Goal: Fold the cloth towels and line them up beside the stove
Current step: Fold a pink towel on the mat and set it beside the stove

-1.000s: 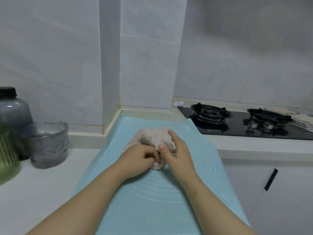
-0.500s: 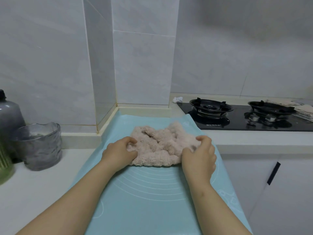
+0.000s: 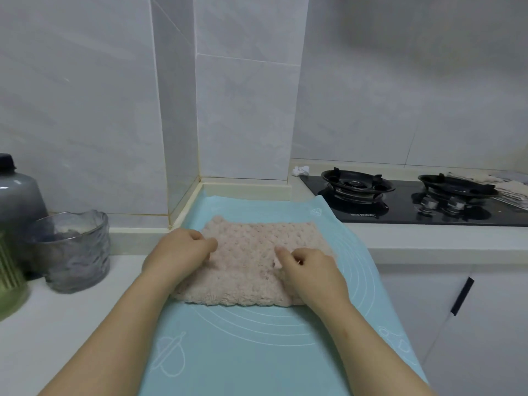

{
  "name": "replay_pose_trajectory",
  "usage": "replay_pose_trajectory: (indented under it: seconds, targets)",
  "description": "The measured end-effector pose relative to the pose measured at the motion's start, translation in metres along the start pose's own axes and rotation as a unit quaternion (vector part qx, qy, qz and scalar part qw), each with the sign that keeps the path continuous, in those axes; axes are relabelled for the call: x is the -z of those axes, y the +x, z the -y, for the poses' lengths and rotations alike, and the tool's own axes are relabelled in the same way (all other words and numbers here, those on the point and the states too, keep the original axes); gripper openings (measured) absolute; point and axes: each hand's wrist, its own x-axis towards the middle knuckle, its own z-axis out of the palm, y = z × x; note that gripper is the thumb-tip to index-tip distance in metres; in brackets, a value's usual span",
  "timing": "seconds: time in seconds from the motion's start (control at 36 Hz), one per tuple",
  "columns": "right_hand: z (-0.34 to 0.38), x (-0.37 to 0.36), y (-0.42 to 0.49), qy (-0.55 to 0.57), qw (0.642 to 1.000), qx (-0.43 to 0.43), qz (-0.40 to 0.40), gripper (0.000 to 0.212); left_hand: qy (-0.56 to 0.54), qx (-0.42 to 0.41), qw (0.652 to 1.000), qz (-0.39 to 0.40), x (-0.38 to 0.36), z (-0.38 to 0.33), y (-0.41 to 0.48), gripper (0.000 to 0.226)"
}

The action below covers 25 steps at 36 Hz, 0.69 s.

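A fluffy pinkish-beige cloth towel [image 3: 251, 261] lies spread out flat on the light blue silicone mat [image 3: 257, 352], left of the black gas stove [image 3: 414, 201]. My left hand [image 3: 180, 251] sits on the towel's left edge with fingers curled, pinching the fabric. My right hand [image 3: 310, 271] is on the towel's right half, fingers curled into the pile with the thumb sticking out. The right hand hides the towel's near right corner.
A stack of folded cloths [image 3: 511, 190] lies at the stove's far right. A crumpled white scrap [image 3: 301, 170] is behind the stove's left corner. A ribbed glass bowl [image 3: 75, 250], a grey jar [image 3: 17, 195] and a green container [image 3: 8, 281] stand on the left counter.
The towel went from a bunched lump under both hands to a flat spread rectangle. My hands moved apart, pulling it open sideways, and now sit on its left edge and right half.
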Motion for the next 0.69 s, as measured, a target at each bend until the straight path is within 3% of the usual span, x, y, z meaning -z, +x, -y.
replay_pose_trajectory:
  seconds: [0.06,0.11,0.14,0.19,0.25,0.36,0.44,0.47,0.56,0.69]
  targets:
    - [0.001,0.007,0.015,-0.005,0.999,-0.021,-0.048,0.043,-0.028,-0.013,1.000,0.007,0.001,0.001,0.002,0.029]
    - [-0.003,0.011,0.036,-0.008,0.995,-0.048,-0.090,0.026,-0.039,-0.024,0.999,0.000,-0.004,0.000,0.008,0.026]
    - [-0.006,0.011,0.047,-0.020,0.994,-0.063,-0.088,0.020,-0.027,-0.030,0.999,0.000,-0.008,0.000,0.012,0.021]
    - [-0.013,0.008,0.066,-0.059,0.993,-0.091,-0.045,0.032,0.022,-0.036,0.999,0.015,-0.016,-0.001,0.025,0.014]
    - [-0.018,0.003,0.079,-0.120,0.986,-0.114,-0.006,0.040,0.087,-0.037,0.995,0.026,-0.023,-0.002,0.044,0.028]
    - [-0.026,-0.007,0.099,-0.208,0.969,-0.130,0.013,0.034,0.224,-0.047,0.973,0.019,-0.032,-0.005,0.077,0.052]
    - [-0.030,-0.011,0.110,-0.201,0.971,-0.130,0.019,0.024,0.293,-0.056,0.954,0.033,-0.037,-0.007,0.093,0.052]
    - [-0.031,-0.012,0.113,-0.194,0.973,-0.126,0.024,0.016,0.299,-0.061,0.952,0.042,-0.038,-0.006,0.097,0.046]
    - [-0.037,-0.014,0.122,-0.177,0.978,-0.105,0.026,0.017,0.276,-0.069,0.958,0.041,-0.043,-0.006,0.105,0.031]
    - [-0.037,-0.008,0.132,-0.140,0.985,-0.040,-0.094,0.021,0.233,-0.101,0.965,-0.062,-0.043,-0.019,0.108,0.034]
